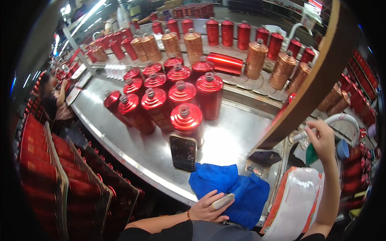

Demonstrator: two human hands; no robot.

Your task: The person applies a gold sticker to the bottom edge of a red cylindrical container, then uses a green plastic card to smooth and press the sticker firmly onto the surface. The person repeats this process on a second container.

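Note:
My left hand (pixel 207 208) lies at the near edge of the metal table, against a crumpled blue cloth (pixel 251 197). A pale oblong piece (pixel 223 201) sits between its fingers; its kind is unclear. Raised on the right, my right hand (pixel 322 138) is closed by a white curved pipe (pixel 349 117), fingers bent; whatever they grip is hidden. A phone (pixel 183 153) stands upright beyond the cloth, in front of the nearest red bottle (pixel 186 116). Several more shiny red bottles (pixel 153 98) with clear necks stand grouped behind it.
Behind the table runs a conveyor with copper-coloured bottles (pixel 256 58) and a red bottle lying on its side (pixel 226 63). A brown post (pixel 301 80) slants across the right. White sheets (pixel 296 201) lie beside the cloth. Crates of red bottles (pixel 38 160) stand left, near another person (pixel 54 96).

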